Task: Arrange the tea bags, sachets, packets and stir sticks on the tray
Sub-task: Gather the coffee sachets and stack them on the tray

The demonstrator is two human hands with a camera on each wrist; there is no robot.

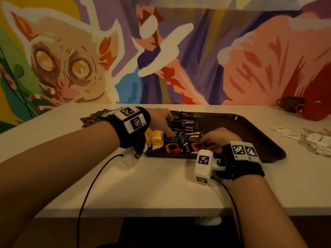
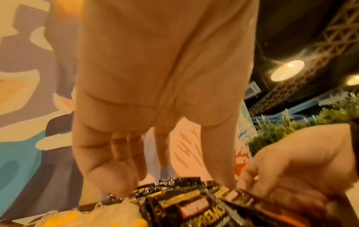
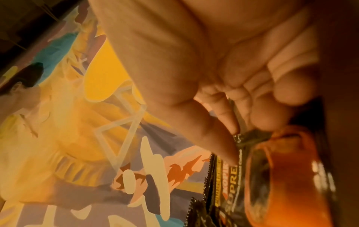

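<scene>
The arranging is looking partly done, as a judgement from how things are lying: on the dark tray black coffee packets are sitting in overlapping rows across its left half, with yellow tea bags bunched at the near-left corner, while the right half of the tray is showing bare. The left hand is reaching over the rows with its fingers fairly straight, the fingertips pressing down on the near-left packet and not curling around anything. The right hand is pinching the near-right packet between thumb and fingers, seemingly squaring it against its neighbour. Plenty is waiting off the tray: more dark packets are lying on the table to the far left, and a loose heap of white sachets is spreading to the right. Stir sticks may be among that heap, but the view is too blurred to tell. A brown cup and a red teapot are standing at the far right, well apart from the tray, and are blocking nothing. The wrist cables trailing across the near table could be snagging loose items.
</scene>
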